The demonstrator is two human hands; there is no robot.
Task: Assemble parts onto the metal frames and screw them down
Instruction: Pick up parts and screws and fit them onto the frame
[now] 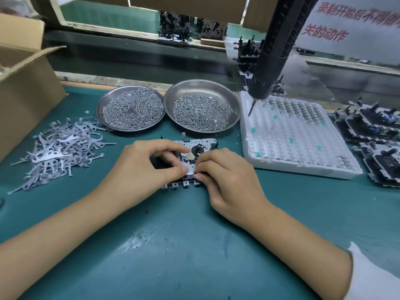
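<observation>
Both hands, left hand [149,163] and right hand [227,172], pinch a small part onto the metal frame [194,146]; light, stiff, sharp-edged; best held by its rim.

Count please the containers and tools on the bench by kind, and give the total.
Steel dishes of screws: 2, one beside the other
White foam tray: 1
Cardboard box: 1
Hanging screwdriver: 1
Total: 5
</observation>
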